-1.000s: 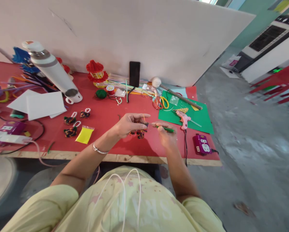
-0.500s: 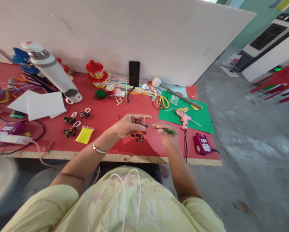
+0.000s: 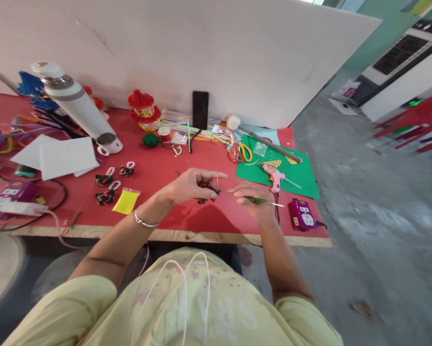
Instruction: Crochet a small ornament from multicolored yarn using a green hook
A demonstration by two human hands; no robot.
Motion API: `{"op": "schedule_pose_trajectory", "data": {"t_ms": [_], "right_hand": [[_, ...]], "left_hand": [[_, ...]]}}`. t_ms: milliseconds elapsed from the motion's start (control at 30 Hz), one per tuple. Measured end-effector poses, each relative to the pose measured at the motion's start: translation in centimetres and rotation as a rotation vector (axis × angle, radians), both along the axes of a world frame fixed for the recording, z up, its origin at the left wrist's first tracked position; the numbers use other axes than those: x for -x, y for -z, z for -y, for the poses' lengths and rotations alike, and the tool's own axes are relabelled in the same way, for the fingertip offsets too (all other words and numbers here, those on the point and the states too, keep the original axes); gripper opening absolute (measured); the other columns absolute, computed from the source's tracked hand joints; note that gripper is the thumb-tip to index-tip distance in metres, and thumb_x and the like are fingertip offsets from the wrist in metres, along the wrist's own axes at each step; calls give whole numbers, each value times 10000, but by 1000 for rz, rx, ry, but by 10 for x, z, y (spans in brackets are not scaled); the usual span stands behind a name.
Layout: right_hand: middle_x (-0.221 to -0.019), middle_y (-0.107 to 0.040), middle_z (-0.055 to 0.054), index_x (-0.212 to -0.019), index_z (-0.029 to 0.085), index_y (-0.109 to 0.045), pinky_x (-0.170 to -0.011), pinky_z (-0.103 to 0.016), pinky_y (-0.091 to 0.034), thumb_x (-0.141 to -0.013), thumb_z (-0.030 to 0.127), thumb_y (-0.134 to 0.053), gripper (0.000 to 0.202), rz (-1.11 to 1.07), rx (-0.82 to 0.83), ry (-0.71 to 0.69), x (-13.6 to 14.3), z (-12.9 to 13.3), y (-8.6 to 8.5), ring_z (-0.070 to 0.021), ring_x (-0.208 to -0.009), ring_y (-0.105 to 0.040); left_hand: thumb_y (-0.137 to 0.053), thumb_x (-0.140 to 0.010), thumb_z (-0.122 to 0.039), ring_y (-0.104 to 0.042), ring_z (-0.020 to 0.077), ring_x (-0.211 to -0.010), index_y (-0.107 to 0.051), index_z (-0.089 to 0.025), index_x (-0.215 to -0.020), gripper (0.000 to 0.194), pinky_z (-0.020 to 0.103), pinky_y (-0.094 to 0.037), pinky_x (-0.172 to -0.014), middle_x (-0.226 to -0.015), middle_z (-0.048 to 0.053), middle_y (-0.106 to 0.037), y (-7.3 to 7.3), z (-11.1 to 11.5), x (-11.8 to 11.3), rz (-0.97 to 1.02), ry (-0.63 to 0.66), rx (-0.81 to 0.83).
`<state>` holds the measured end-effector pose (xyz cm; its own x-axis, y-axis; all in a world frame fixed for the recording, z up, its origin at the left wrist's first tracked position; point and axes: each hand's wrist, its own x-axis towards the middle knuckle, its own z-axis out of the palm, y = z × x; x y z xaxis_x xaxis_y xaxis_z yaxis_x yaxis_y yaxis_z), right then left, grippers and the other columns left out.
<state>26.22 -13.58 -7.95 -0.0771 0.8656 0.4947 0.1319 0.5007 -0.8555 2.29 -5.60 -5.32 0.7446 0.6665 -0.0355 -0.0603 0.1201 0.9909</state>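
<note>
My left hand (image 3: 190, 186) pinches a small dark multicoloured yarn piece (image 3: 206, 198), its forefinger stretched out with an orange strand (image 3: 217, 179) hanging over it. In my right hand (image 3: 254, 198) lies a crochet hook with a green grip (image 3: 255, 199); its thin metal end sticks out past the wrist side. The other end of the hook points at the yarn piece, and I cannot tell whether it touches. Left of my left hand, several similar yarn pieces with white bead loops (image 3: 105, 196) rest on the red tabletop (image 3: 172, 216), near a yellow packet (image 3: 126, 201).
A pink glue gun (image 3: 274, 179) lies on a green sheet (image 3: 302, 185), with a purple power socket (image 3: 303, 215) nearby. Yellow-handled scissors (image 3: 245, 152), a phone (image 3: 200, 110) and green yarn (image 3: 150, 140) are farther back. A tall white flask (image 3: 75, 105) and a cup (image 3: 109, 144) stand left.
My right hand has moved slightly right and the hook has drawn back from the yarn piece, showing its far metal end. The yarn piece has shifted up under my left fingers.
</note>
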Motion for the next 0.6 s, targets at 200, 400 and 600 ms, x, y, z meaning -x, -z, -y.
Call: {"op": "schedule_pose_trajectory", "data": {"t_ms": [200,400,600], "right_hand": [[-913,-869,-46,-932,334,-860,-793,-438,-617,-859,405,-837,104,24,-75,-39,-2,2,-9,-253,-839,-807],[-880,-861,-48,-919,315,-859,-777,-417,-620,-870,398,-825,103,-116,70,-6,-1,7,0,-248,-827,-792],[-874,-850,-15,-901,329,-846,-831,-407,-625,-866,467,-819,145,-337,222,20,10,9,20,-226,-829,-795]], "left_hand": [[-847,-726,-215,-592,105,-584,-763,-134,-1315,600,222,-476,-545,-723,12,-703,-2,-1,2,-76,23,-129],[-811,-749,-171,-589,94,-591,-762,-115,-1290,546,220,-482,-572,-718,-5,-693,0,0,-1,-74,15,-178],[-833,-750,-201,-651,119,-612,-758,-125,-1297,557,236,-515,-582,-771,34,-754,2,1,-3,-52,2,-153]]}}
